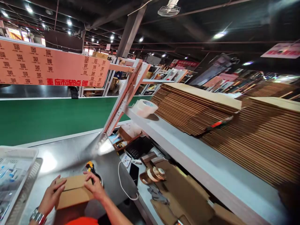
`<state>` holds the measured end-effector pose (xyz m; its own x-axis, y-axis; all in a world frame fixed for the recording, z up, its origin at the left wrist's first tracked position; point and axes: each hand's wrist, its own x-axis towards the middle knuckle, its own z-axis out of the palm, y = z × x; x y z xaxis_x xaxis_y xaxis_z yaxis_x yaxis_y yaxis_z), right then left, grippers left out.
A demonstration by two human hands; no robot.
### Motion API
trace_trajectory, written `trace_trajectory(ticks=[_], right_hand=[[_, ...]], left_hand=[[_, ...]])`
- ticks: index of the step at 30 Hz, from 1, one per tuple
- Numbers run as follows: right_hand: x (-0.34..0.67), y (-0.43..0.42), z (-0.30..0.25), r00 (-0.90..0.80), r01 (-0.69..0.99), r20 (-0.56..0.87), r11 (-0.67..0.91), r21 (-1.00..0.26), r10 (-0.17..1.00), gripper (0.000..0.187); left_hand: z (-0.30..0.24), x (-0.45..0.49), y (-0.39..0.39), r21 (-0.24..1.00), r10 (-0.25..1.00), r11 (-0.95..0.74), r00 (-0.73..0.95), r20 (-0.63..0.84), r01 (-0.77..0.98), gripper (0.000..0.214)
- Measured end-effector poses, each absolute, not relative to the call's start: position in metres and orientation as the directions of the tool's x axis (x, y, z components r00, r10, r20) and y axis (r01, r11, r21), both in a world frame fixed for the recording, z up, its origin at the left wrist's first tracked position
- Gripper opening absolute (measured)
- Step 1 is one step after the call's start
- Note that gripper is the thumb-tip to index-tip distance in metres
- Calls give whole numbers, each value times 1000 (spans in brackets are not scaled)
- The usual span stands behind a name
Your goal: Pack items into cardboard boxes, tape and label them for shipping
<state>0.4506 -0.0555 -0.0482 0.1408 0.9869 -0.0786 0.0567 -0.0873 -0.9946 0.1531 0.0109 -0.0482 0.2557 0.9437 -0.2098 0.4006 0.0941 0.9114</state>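
A small brown cardboard box (72,192) stands on the steel worktable (70,153) close to me. My left hand (50,195) presses flat on its left top edge; a metal watch is on that wrist. My right hand (95,186) lies on the right top flap, fingers spread over the fold. Neither hand grips the box; both rest on it. Just behind my right hand sits a yellow and black tape dispenser (92,168), partly hidden by the fingers.
A white plastic basket (16,175) sits at the left. A green conveyor belt (47,117) runs behind the table. The white shelf (187,153) at right carries flat cardboard stacks (257,137) and a tape roll (144,107). Below lie a keyboard (139,147), a phone (134,172) and tape rolls (154,174).
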Motion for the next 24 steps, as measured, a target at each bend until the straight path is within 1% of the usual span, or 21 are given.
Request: trace_trajectory(ticks=[2,6,8,10,13,17,18,20,21,22,24], right_hand=[[442,-55,-48,235,64,-72,-89,-994,969,58],[428,-53,-47,329,71,-28,-55,-996,944,52],[423,-52,-49,363,82,-7,-40,-996,932,49],[419,-52,-54,392,91,7,-31,-995,920,48],[416,-53,-63,393,96,22,-17,-995,919,44],[429,-53,-67,324,42,-17,-33,-999,946,39],[435,-53,-66,333,19,-48,-58,-998,942,40],[449,-52,-67,431,20,-137,-161,-987,892,49],[456,-52,-69,477,73,-178,-241,-968,861,52],[461,-52,-70,482,163,-209,-322,-933,851,56],[466,-54,-75,424,394,-258,-433,-810,868,66]], left_hand=[[-49,156,8,908,950,111,225,-217,404,79],[-55,162,-7,917,982,56,145,-123,395,73],[-58,163,-13,924,984,79,120,-132,374,77],[-60,163,-15,931,977,134,114,-182,341,86],[-59,162,-10,934,972,178,95,-217,311,93],[-45,160,0,931,987,117,61,-146,346,84],[-41,159,2,929,989,98,73,-132,358,80],[-31,158,7,918,982,94,114,-148,385,74],[-27,157,9,912,978,90,138,-157,399,71],[-24,157,12,907,975,83,156,-160,412,69],[-20,157,18,895,972,56,182,-151,442,62]])
